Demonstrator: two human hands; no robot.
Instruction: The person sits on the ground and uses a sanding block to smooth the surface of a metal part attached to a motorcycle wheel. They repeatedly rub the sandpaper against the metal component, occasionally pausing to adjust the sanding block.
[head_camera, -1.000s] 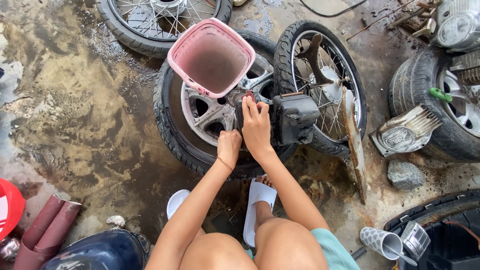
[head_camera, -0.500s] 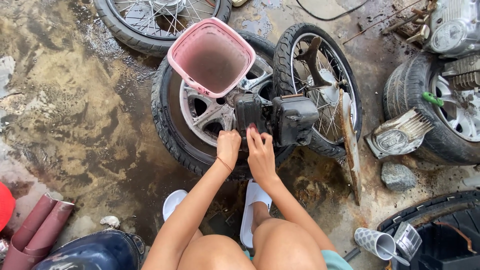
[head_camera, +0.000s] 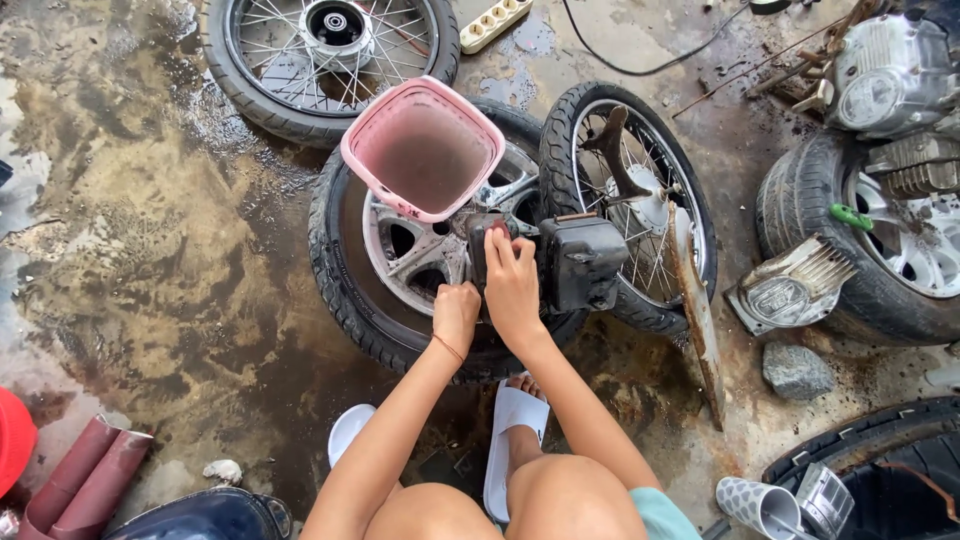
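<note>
A car wheel (head_camera: 345, 290) with a silver alloy rim lies flat on the wet floor. A pink plastic bucket (head_camera: 372, 130) holding murky water stands tilted on it. A black box-shaped engine part (head_camera: 590, 262) rests on the wheel's right side, and a smaller dark part (head_camera: 477, 248) sits just to its left. My right hand (head_camera: 512, 285) lies over that dark part, fingers together and pressed down on it. My left hand (head_camera: 455, 315) is a closed fist on the rim just beside it; whatever is inside the fist is hidden.
A spoked motorbike wheel (head_camera: 640, 150) leans behind the black part, and another (head_camera: 300, 100) lies at the top. An engine and tyre (head_camera: 890, 290) stand at the right, with a stone (head_camera: 797, 370) and a rusty blade (head_camera: 697, 320) nearby. My feet wear white sandals (head_camera: 508, 440).
My right hand slid toward me over the dark part, then back up onto it. My left fist stayed on the rim.
</note>
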